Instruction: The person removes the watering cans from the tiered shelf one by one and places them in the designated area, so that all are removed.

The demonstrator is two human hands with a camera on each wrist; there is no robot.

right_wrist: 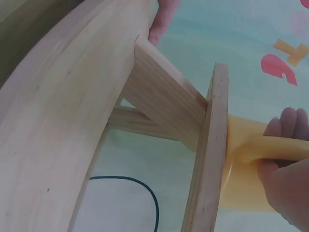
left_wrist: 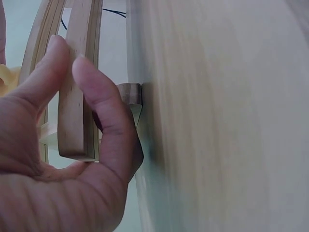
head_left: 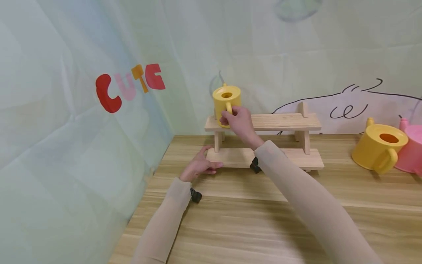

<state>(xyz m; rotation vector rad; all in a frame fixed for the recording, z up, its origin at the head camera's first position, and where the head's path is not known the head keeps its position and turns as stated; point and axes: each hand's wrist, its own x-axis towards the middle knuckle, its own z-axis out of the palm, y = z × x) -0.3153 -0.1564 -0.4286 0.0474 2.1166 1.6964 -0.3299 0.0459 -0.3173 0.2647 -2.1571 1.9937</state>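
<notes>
A two-tier wooden shelf [head_left: 280, 121] stands against the back wall. On the left end of its upper board sits a yellow watering can [head_left: 218, 102], with its spout facing the wall. My right hand [head_left: 242, 123] grips the can's handle; in the right wrist view the fingers [right_wrist: 288, 121] go round that handle, and the can's base meets the board. My left hand [head_left: 200, 165] holds the left end of the lower board [left_wrist: 75, 121], thumb and fingers on its opposite faces in the left wrist view.
At the right of the wooden table [head_left: 230, 227] stand another yellow watering can [head_left: 370, 146] and a pink watering can [head_left: 410, 157], close together. A fabric wall with red, pink and orange letters [head_left: 107, 93] borders the table's left side.
</notes>
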